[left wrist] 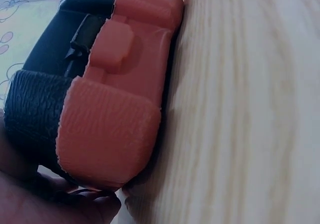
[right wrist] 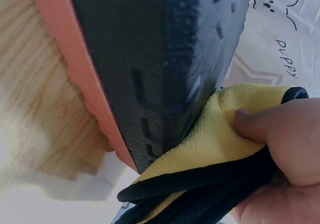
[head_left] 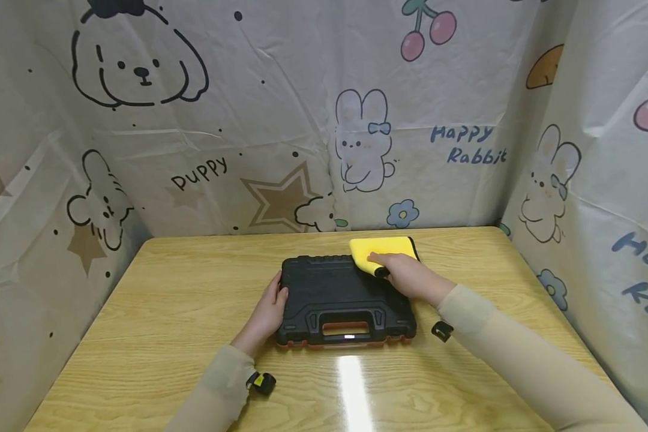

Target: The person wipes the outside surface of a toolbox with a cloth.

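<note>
A black hard plastic tool case (head_left: 324, 288) with an orange-red lower half (left wrist: 110, 134) lies flat on the table, its handle toward the person. At its left side the left hand (head_left: 268, 309) grips the edge, thumb on top; in the left wrist view its fingers are at the case's corner. A folded yellow cloth (head_left: 380, 247) with black edging lies over the far right corner of the lid. The right hand (head_left: 410, 275) holds this cloth against the case, thumb on its yellow face (right wrist: 220, 129). Its other fingers are mostly hidden.
The wood-grain table (head_left: 194, 288) extends around the case on all sides. A patterned white curtain (head_left: 281, 120) hangs behind and along both sides. Each wrist wears a small black camera (head_left: 261, 383).
</note>
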{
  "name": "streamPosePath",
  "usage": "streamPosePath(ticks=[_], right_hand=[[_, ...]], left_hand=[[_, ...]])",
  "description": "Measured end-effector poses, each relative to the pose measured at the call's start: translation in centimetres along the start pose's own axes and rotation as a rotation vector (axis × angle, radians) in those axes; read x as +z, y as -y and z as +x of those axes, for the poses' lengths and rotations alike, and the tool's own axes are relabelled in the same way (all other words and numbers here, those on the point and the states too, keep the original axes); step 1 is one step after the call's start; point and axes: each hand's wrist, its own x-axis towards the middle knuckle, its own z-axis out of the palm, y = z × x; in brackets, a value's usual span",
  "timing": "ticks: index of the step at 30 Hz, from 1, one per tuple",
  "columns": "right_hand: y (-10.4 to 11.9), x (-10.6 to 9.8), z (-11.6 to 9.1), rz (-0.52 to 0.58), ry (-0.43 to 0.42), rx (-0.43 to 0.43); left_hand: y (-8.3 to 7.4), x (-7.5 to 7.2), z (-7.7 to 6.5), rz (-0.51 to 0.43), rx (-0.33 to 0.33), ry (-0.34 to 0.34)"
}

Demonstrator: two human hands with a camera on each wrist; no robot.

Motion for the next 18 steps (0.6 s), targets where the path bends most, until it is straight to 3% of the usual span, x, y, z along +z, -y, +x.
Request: streamPosePath(ticks=[8, 18], right_hand=[[0.3, 0.4, -1.0, -0.058, 0.038, -0.044], [1.7, 1.0, -3.8, -0.095, 0.053, -0.063]], left_hand=[[0.2, 0.1, 0.0, 0.018, 0.015, -0.009], [0.2, 0.2, 0.0, 0.024, 0.012, -0.003]])
